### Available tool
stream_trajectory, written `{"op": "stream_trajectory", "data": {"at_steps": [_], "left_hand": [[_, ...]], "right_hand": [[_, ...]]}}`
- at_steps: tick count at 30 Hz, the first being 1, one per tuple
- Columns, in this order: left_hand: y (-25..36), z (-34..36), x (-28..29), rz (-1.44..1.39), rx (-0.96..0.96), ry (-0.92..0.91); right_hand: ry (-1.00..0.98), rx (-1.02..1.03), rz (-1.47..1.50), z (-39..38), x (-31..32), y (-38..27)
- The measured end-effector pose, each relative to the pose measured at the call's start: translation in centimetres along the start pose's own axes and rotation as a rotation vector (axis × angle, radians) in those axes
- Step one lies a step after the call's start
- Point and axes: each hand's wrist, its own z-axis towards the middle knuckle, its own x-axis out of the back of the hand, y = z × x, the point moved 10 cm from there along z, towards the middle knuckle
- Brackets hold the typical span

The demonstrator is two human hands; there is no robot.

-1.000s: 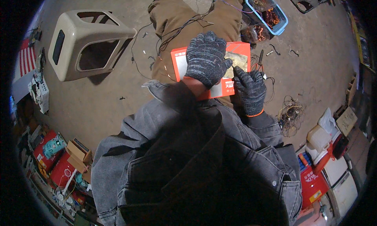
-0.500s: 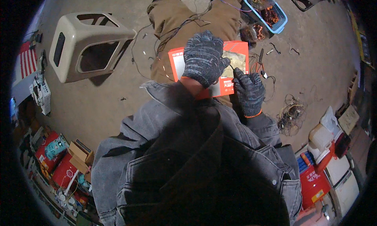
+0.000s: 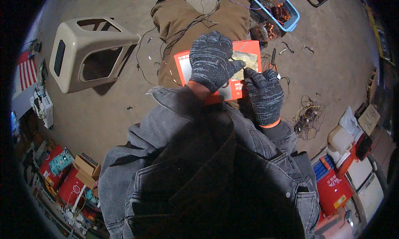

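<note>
Both my hands wear dark grey knitted gloves with orange cuffs. My left hand [image 3: 211,61] is closed above a red and white printed box [image 3: 250,48] lying on my lap, its thumb pointing right. Close to that thumb, my right hand [image 3: 264,93] is closed at the box's right edge, fingertips pinched. A thin dark strand like a wire runs between the two hands, mostly hidden by the gloves. Under the fingertips a tan, worn patch [image 3: 248,59] covers part of the box.
Black cables [image 3: 189,25] trail over my brown trousers. A blue tub [image 3: 294,21] with copper-coloured wire stands far right, beside a clear bag [image 3: 266,31] of similar wire. Red-handled pliers [image 3: 272,64] and a wire tangle [image 3: 308,118] lie right. A beige plastic housing [image 3: 68,58] stands left.
My two hands have come slightly closer together, and less of the thin dark strand shows between them. The whole view has shifted a little. The box stays on my lap.
</note>
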Motion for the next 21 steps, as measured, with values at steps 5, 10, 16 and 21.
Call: {"op": "stream_trajectory", "data": {"at_steps": [5, 10, 16, 21], "left_hand": [[0.0, 0.1, -0.8, 0.009, 0.000, -0.009], [0.1, 0.0, -1.2, 0.023, 0.007, 0.009], [0.1, -0.1, -1.0, 0.015, 0.010, 0.033], [0.2, -0.1, -0.5, 0.025, -0.006, 0.031]], "right_hand": [[0.064, -0.059, -0.052, -1.1, -1.5, 0.2], [0.106, -0.061, -0.064, -2.1, -2.3, 0.8], [0.092, -0.111, -0.048, -2.8, -2.6, 1.6], [0.154, -0.058, 0.023, -3.0, -1.9, 1.9]]}}
